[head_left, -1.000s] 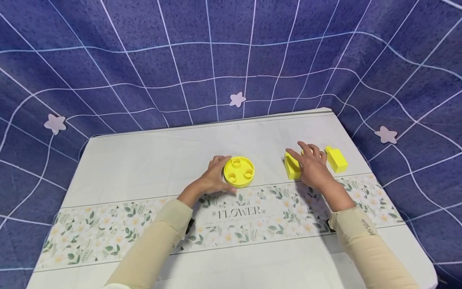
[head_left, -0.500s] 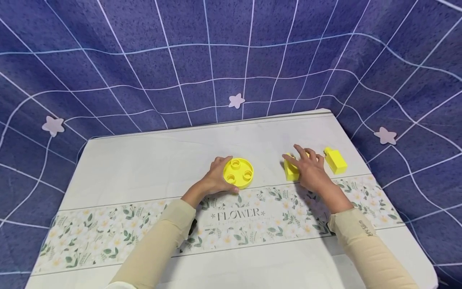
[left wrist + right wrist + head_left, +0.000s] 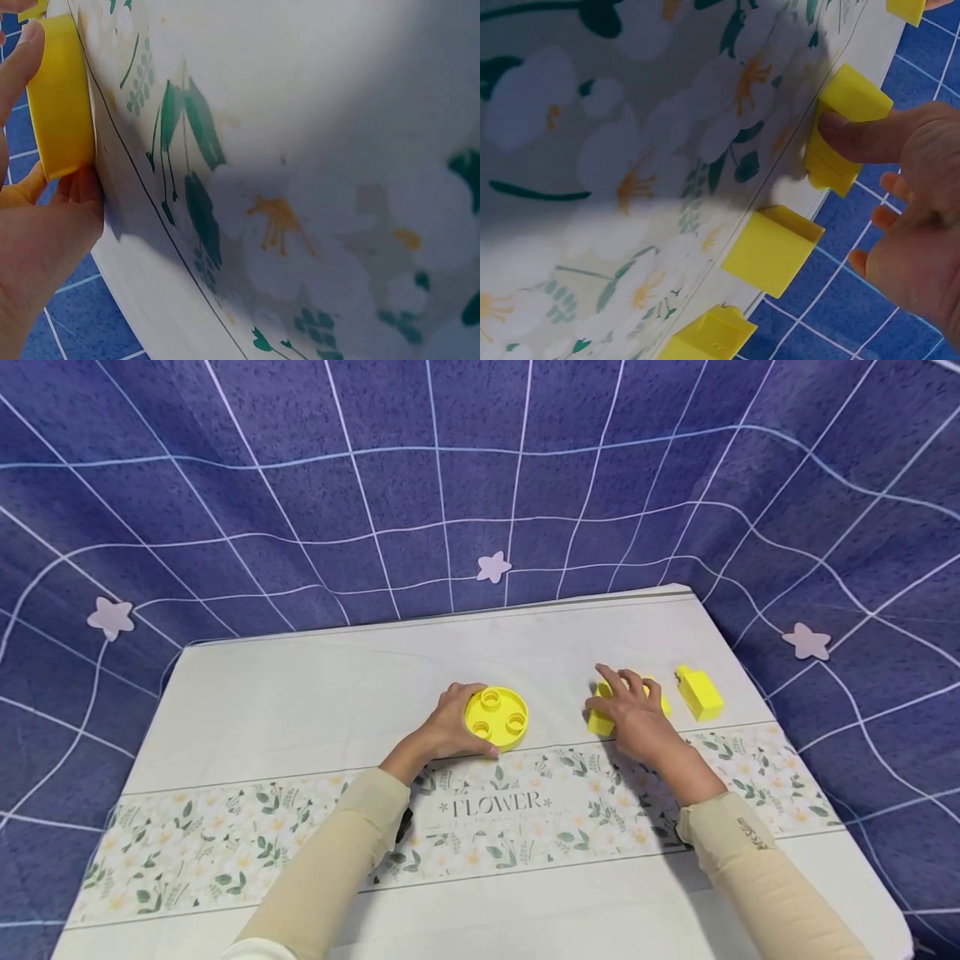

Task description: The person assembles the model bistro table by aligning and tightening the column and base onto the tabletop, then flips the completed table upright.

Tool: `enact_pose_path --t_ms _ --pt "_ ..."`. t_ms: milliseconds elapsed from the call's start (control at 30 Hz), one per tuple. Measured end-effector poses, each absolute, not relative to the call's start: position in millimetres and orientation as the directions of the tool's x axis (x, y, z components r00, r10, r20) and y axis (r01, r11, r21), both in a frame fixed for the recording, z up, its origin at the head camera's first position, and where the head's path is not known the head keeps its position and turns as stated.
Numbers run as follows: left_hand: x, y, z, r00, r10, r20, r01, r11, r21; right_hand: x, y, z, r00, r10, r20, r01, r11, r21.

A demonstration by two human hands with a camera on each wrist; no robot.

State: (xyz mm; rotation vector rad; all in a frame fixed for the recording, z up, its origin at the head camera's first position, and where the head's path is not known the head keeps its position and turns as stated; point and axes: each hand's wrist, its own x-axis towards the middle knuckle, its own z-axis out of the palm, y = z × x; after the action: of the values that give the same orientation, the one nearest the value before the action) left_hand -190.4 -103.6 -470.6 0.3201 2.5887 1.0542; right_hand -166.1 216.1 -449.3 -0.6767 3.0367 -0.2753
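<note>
My left hand (image 3: 450, 722) grips a round yellow disc (image 3: 506, 714) by its left side. Three raised ring-shaped sockets face up from the disc. In the left wrist view the disc's rim (image 3: 64, 105) stands between thumb and fingers. My right hand (image 3: 641, 722) has its thumb on the leftmost yellow block (image 3: 847, 97), the fingers reaching over it. From the head view that block is partly covered by the hand. A second yellow block (image 3: 769, 255) stands close by, mostly behind the right hand in the head view.
A third yellow block (image 3: 701, 695), with a small knob at its far end, lies to the right. A white cloth with a floral band (image 3: 517, 843) covers the table. Blue grid-patterned curtain (image 3: 375, 493) with pale stars hangs behind and at both sides.
My right hand has shifted left, its thumb and fingers closing in on the leftmost block, which has turned slightly. More of the second block shows now. My left hand stays on the disc.
</note>
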Motion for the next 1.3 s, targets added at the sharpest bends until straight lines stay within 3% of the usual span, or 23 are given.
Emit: enact_pose_path --t_ms 433,767,1033,1300 --pt "-190.8 -104.6 -469.4 -0.917 0.339 -0.209 0.089 0.687 0.721 -169.2 208.1 -442.3 -0.878 -0.456 0.145 -0.476 0.863 -0.171" --pt "-190.6 -105.0 -468.2 -0.917 0.341 -0.205 0.095 0.688 0.719 -171.3 189.5 -433.9 -0.891 -0.319 0.322 -0.45 0.71 -0.542" --pt "-190.4 -104.2 -466.8 -0.917 0.35 -0.191 0.112 0.685 0.72 -170.4 169.5 -431.6 -0.952 -0.211 0.221 -0.3 0.512 -0.805" --pt "-190.3 -103.6 -465.3 -0.917 0.346 -0.2 0.105 0.693 0.714 -160.3 147.8 -412.1 -0.958 -0.251 0.138 -0.224 0.355 -0.908"
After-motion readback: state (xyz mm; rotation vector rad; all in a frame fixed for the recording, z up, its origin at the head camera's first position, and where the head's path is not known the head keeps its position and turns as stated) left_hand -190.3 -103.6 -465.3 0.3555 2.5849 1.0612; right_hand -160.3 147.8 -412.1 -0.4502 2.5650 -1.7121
